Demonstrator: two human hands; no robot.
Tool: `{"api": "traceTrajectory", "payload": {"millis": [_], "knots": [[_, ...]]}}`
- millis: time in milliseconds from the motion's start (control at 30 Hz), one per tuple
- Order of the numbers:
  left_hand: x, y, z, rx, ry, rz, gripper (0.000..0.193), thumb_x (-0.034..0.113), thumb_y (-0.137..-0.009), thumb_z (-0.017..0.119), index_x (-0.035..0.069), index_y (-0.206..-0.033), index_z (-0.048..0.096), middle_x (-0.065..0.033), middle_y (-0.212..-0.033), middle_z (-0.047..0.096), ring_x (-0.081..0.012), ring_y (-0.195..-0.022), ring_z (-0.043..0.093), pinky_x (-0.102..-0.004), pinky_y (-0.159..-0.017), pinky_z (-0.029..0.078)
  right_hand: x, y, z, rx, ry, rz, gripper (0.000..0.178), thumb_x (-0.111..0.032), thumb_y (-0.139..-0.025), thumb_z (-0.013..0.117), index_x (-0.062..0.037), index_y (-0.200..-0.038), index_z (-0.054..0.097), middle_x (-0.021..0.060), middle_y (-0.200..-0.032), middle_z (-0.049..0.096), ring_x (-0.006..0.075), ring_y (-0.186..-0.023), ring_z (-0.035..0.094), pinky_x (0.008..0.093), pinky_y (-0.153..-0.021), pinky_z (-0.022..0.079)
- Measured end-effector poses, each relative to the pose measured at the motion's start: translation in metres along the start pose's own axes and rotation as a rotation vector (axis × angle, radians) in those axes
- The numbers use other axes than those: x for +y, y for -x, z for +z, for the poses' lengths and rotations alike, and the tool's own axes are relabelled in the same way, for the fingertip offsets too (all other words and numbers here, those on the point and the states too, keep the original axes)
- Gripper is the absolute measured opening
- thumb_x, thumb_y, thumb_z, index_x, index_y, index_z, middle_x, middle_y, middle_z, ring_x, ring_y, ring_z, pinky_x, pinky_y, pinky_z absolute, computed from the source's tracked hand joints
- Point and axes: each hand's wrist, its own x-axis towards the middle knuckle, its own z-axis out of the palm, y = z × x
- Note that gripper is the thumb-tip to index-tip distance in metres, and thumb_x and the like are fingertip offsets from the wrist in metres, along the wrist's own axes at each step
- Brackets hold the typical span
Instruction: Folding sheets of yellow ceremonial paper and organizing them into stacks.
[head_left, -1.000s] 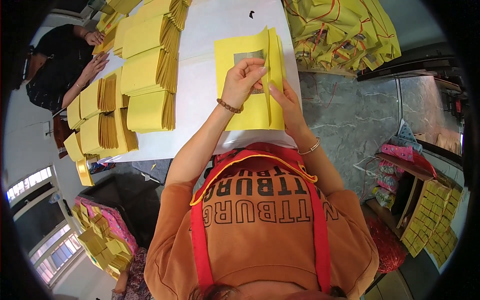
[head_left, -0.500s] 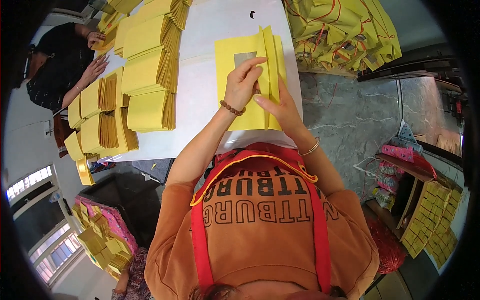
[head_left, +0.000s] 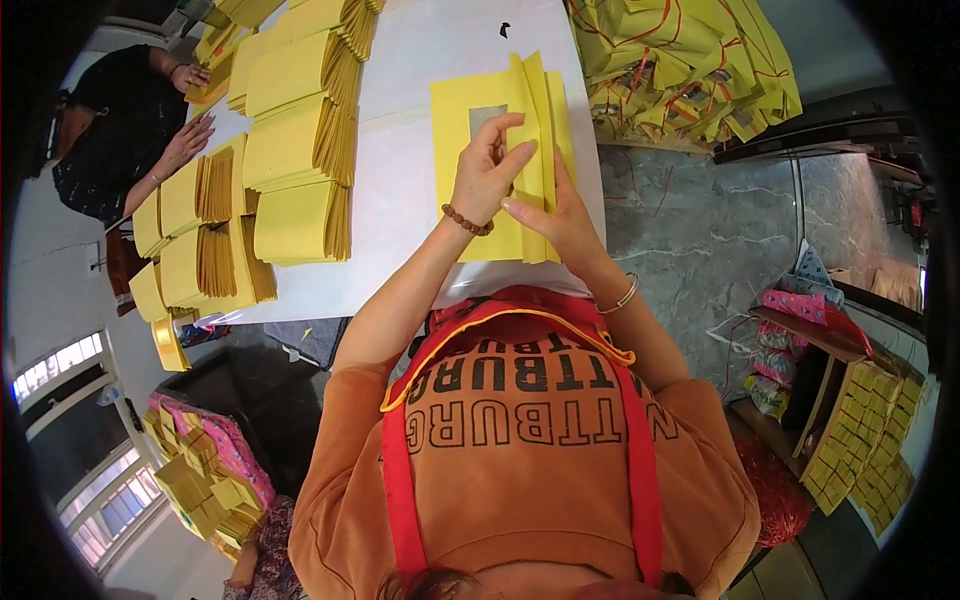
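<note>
Yellow paper sheets (head_left: 452,130) lie near the white table's right edge, a grey rectangle (head_left: 487,120) showing on the top one. Along their right part, a folded yellow flap (head_left: 530,85) stands raised in upright layers. My left hand (head_left: 488,170), a brown bead bracelet at its wrist, lies over the sheets with thumb and forefinger apart; the thumb rests against the flap. From the right, my right hand (head_left: 568,220) grips the folded paper, thumb in front and fingers behind. Its wrist wears a bangle. The left hand's lower fingers are partly hidden.
Stacks of folded yellow paper (head_left: 295,145) line the left of the white table (head_left: 395,150). Another person's hands (head_left: 190,140) work beyond them. A heap of yellow paper with red cords (head_left: 690,70) sits at the far right. Yellow bundles (head_left: 865,430) stand lower right.
My left forefinger has drawn back a little from the flap, and the left thumb now reaches across to it. My right hand keeps nearly the same place; the sheets have barely shifted.
</note>
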Motion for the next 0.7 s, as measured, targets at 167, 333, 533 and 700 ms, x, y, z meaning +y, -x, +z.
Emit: {"api": "traceTrajectory", "payload": {"millis": [167, 333, 533, 700], "knots": [[0.011, 0.005, 0.003, 0.077, -0.004, 0.167, 0.040, 0.011, -0.080, 0.063, 0.006, -0.118, 0.054, 0.0027, -0.070, 0.040, -0.0064, -0.060, 0.039, -0.0214, -0.051, 0.033, -0.001, 0.001, 0.002, 0.016, 0.066, 0.016, 0.101, -0.029, -0.071, 0.073, 0.0092, -0.138, 0.008, 0.0236, -0.137, 0.026, 0.0298, -0.130, 0.026, 0.0353, -0.105, 0.027], [0.011, 0.004, 0.002, 0.017, -0.286, 0.113, 0.041, 0.013, -0.080, 0.066, 0.004, -0.118, 0.056, 0.0000, -0.080, 0.048, -0.0070, -0.065, 0.042, -0.0215, -0.057, 0.036, 0.003, 0.000, 0.001, -0.044, 0.216, 0.019, 0.100, -0.023, -0.074, 0.070, 0.0070, -0.140, 0.000, 0.0206, -0.139, 0.024, 0.0265, -0.130, 0.027, 0.0343, -0.104, 0.029], [0.004, 0.003, -0.001, -0.013, -0.226, 0.126, 0.043, 0.010, -0.079, 0.069, 0.001, -0.119, 0.054, 0.0032, -0.085, 0.049, -0.0040, -0.068, 0.040, -0.0191, -0.057, 0.034, 0.008, 0.001, 0.000, -0.024, 0.160, 0.044, 0.100, -0.023, -0.073, 0.070, 0.0055, -0.140, 0.001, 0.0207, -0.139, 0.024, 0.0262, -0.130, 0.029, 0.0338, -0.103, 0.031], [0.001, 0.002, -0.004, 0.007, -0.191, 0.098, 0.047, 0.025, -0.075, 0.073, 0.005, -0.115, 0.058, -0.0002, -0.076, 0.047, -0.0074, -0.058, 0.039, -0.0229, -0.051, 0.034, 0.004, 0.001, 0.001, -0.008, 0.100, 0.066, 0.100, -0.020, -0.073, 0.070, 0.0050, -0.140, 0.000, 0.0195, -0.138, 0.025, 0.0252, -0.129, 0.030, 0.0335, -0.103, 0.031]]}}
